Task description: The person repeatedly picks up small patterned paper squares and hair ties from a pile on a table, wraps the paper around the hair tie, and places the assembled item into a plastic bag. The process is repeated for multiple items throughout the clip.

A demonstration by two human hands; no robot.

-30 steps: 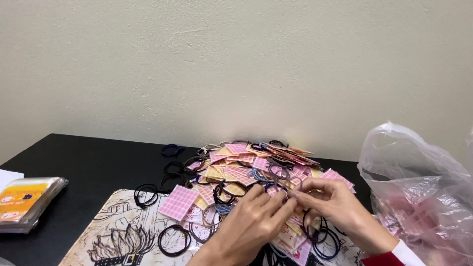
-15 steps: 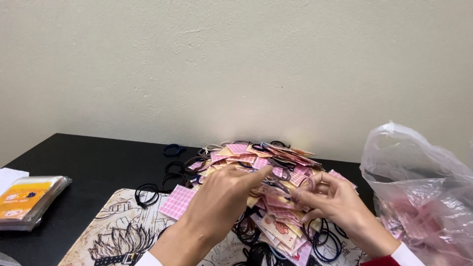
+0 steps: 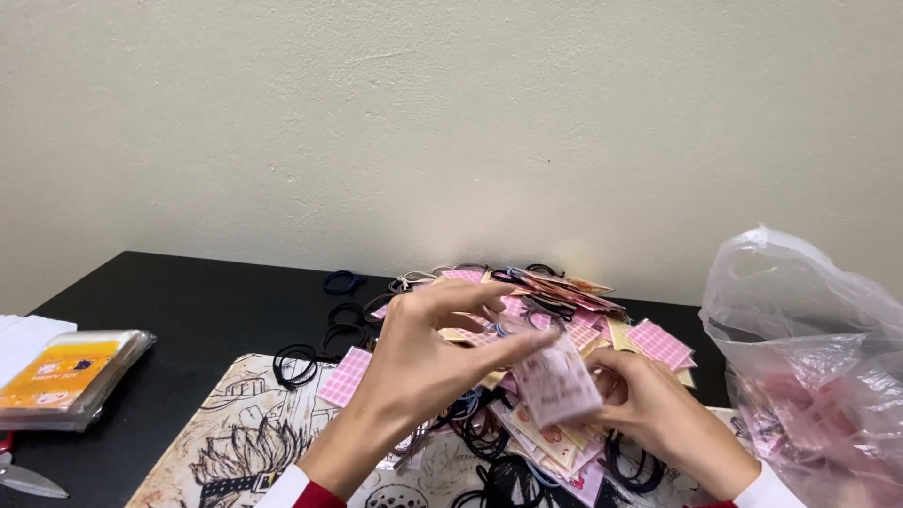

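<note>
A plain pale wall (image 3: 451,122) fills the top of the view. Under it is a black counter (image 3: 188,301). On the right side sits a big clear plastic bag (image 3: 809,357), all crinkly, with pink things inside.

A mat with black line drawings (image 3: 226,442) lies on the counter near the person. On the mat and past it is a heap of small cards (image 3: 574,310), some pink with little squares, some pale yellow. Black hair ties (image 3: 343,325) lie mixed in with the heap and spread out to its left.

At the far left is a flat packet with an orange front (image 3: 66,376), wrapped in clear plastic. Below it a shiny metal tip (image 3: 33,480) pokes in at the edge; it may be scissors, but too little shows to be sure.

The left hand (image 3: 423,357) is lifted above the heap. Its fingers (image 3: 489,348) and thumb pinch the top of a small pink card (image 3: 557,384), which looks blurry. The card hangs just over the middle of the heap.

The right hand (image 3: 658,414) rests low at the heap's front edge, just beside the pink card. Its fingers are curled, and I cannot tell if they grip anything.
</note>
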